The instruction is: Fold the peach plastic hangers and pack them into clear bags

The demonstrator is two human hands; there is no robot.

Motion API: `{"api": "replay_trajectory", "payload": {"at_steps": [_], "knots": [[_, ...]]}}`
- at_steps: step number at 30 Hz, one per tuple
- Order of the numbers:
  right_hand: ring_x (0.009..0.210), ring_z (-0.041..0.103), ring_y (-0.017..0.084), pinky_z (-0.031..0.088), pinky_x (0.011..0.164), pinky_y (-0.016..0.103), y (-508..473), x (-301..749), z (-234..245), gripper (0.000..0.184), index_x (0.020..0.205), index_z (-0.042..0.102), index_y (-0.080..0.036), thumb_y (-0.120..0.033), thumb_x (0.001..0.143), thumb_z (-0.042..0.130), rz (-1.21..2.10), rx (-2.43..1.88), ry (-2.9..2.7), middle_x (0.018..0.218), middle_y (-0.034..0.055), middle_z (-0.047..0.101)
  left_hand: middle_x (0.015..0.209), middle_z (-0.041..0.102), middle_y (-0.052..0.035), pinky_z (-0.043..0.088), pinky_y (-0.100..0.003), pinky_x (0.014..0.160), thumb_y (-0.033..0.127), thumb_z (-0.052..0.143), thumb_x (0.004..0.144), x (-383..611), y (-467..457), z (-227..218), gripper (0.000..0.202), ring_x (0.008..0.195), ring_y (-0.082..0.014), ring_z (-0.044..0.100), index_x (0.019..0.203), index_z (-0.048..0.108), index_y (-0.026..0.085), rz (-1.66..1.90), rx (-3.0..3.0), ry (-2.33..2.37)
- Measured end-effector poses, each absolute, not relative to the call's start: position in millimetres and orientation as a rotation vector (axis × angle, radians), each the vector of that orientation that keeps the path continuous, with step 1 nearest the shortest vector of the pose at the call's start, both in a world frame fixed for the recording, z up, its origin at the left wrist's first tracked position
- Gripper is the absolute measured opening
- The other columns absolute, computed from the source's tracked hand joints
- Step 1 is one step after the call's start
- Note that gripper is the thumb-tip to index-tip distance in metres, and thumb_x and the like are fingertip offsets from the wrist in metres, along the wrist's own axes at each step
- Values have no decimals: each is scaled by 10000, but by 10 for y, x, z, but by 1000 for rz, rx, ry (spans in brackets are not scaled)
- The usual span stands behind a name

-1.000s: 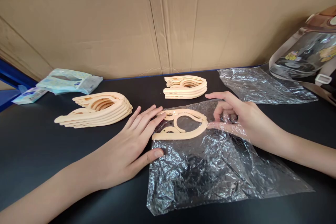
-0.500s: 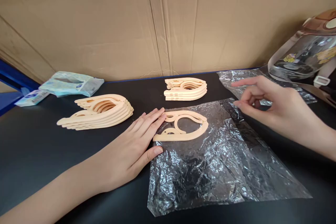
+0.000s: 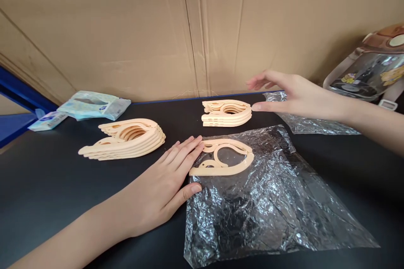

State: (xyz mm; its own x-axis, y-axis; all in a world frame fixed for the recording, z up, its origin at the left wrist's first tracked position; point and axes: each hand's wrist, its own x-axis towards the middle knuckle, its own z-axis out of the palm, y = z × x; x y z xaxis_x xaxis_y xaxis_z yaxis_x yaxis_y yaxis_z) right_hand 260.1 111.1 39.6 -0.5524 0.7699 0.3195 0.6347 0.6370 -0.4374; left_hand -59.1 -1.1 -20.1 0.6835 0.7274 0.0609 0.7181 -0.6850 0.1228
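Observation:
A beige folding hanger (image 3: 229, 171) lies flat at the upper left of a clear plastic bag (image 3: 277, 210); it appears to be inside the film. My left hand (image 3: 167, 180) rests flat with its fingers stretched over the bag's left edge and the hanger's end. Farther back stands a small stack of folded hangers (image 3: 226, 119). My right hand (image 3: 288, 94) is raised at that stack's right end, thumb and fingers apart, the thumb tip close to the stack or touching it. A taller stack of the same hangers (image 3: 139, 145) sits left of my left hand.
Behind my right forearm lies another clear plastic bag (image 3: 303, 124). A transparent bottle with a brown lid and strap (image 3: 362, 75) stands at the far right. Pale blue tissue packs (image 3: 94, 107) lie at the back left. A cardboard wall (image 3: 142, 29) closes off the black table (image 3: 41, 189).
My right hand has moved left and away from me, from the bag's far right corner to the rear hanger stack, and its fingers have spread. My left hand stays on the bag.

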Motion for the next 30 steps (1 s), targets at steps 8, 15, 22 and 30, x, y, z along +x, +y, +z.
{"api": "replay_trajectory", "payload": {"at_steps": [8, 15, 22, 30], "knots": [[1311, 472, 313, 380, 1089, 503, 1444, 2212, 259, 894, 1394, 424, -176, -643, 681, 694, 472, -1055, -2581, 1442, 148, 489, 1622, 142, -54, 233, -465, 1196, 429, 334, 1015, -593, -18, -194, 659, 1481, -253, 170, 1557, 14, 234, 147, 2805, 1222], [1182, 573, 312, 439, 1005, 489, 1446, 2125, 248, 854, 1419, 388, -197, -600, 721, 667, 475, -1116, -2646, 1330, 144, 581, 1616, 148, -74, 254, -483, 1183, 424, 359, 1007, -610, -6, -197, 684, 1470, -284, 199, 1556, -7, 244, 146, 2805, 1197], [1092, 613, 305, 458, 951, 472, 1443, 2151, 277, 778, 1374, 442, -175, -559, 731, 653, 348, -1107, -2560, 1221, 140, 636, 1618, 151, -69, 252, -469, 1188, 435, 361, 1007, -607, -14, -199, 691, 1474, -269, 197, 1556, -10, 238, 148, 2823, 1208], [1034, 625, 316, 472, 878, 475, 1009, 2643, 461, 769, 1386, 441, -214, -631, 762, 607, 55, -1169, -2494, 1180, 104, 664, 1622, 127, -62, 242, -470, 1189, 440, 338, 1012, -600, -10, -176, 679, 1479, -263, 181, 1555, -18, 240, 125, 2821, 1201]]}}
